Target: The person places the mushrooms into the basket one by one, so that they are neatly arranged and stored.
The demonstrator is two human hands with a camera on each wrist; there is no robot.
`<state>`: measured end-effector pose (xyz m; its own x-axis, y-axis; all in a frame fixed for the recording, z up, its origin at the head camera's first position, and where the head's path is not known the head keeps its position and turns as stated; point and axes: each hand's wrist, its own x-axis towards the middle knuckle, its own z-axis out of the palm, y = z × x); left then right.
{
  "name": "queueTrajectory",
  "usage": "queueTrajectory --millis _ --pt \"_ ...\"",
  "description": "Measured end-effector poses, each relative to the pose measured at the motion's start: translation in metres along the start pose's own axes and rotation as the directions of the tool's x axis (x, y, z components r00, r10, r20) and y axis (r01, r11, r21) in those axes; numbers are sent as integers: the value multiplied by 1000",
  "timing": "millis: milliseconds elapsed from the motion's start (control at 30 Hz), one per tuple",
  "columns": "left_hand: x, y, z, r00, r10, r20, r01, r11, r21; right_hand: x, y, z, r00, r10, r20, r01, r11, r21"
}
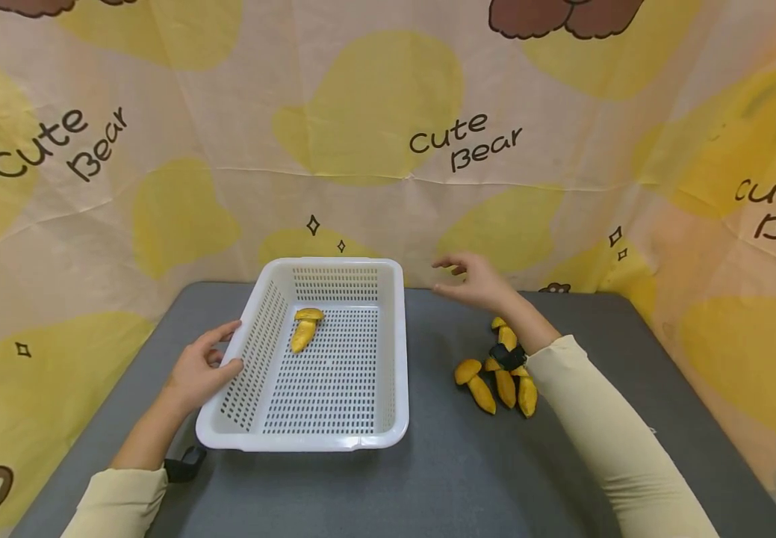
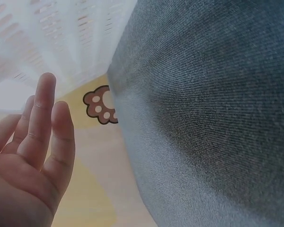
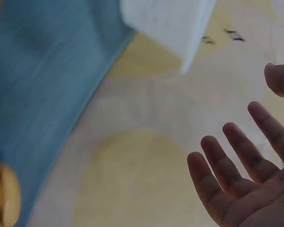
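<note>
A white perforated plastic basket (image 1: 397, 359) stands on the grey table, tilted toward the camera in the head view. Inside it, toward the far left, lies one yellow mushroom (image 1: 303, 330). My left hand (image 1: 202, 366) is at the basket's left rim, its fingers loosely extended along the outer wall; in the left wrist view the fingers (image 2: 40, 123) reach up beside that wall. Beyond the basket's right side, my right hand (image 1: 471, 282) hovers with nothing in it, and its fingers (image 3: 213, 170) are spread. Below the right forearm lie several more yellow mushrooms (image 1: 475, 386), partly covered by the wrist strap.
A printed cloth (image 1: 361, 112) with yellow patches and lettering hangs right behind the table and along both sides. The grey tabletop (image 1: 428, 486) stretches in front of the basket. A dark strap device (image 1: 186, 463) sits at the left wrist.
</note>
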<state>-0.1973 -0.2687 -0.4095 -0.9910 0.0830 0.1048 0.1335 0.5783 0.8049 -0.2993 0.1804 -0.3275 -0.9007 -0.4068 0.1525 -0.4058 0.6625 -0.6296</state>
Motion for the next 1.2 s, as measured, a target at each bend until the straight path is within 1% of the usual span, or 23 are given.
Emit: queueTrajectory --millis 133,300,433,567,667,900,1100,1200 --pt "-1 1 0 1000 -8 3 8 1000 -3 -8 18 -8 999 14 38 -11 996 -87" --pt "-2 3 1 1000 -10 15 10 1000 -18 -18 42 -15 995 39 90 -19 978 -208" --pt "-1 1 1 1000 -11 21 11 1000 -22 -26 59 -19 993 42 112 -11 965 -260" --pt "-1 0 1 1000 -7 22 7 1000 -24 -32 75 -20 992 41 120 -4 956 -294" --pt "0 0 0 1000 -1 18 2 1000 -20 -34 86 -19 989 61 133 -16 949 -315" --pt "1 -2 -1 1000 -2 11 2 1000 -6 -38 113 -15 980 88 178 -24 943 -333" --pt "1 0 -1 1000 19 13 -19 1000 -16 -42 124 -11 968 143 206 -59 928 -368" --pt "1 0 -1 1000 15 11 -14 1000 -20 -42 127 -9 964 151 220 -60 925 -375"
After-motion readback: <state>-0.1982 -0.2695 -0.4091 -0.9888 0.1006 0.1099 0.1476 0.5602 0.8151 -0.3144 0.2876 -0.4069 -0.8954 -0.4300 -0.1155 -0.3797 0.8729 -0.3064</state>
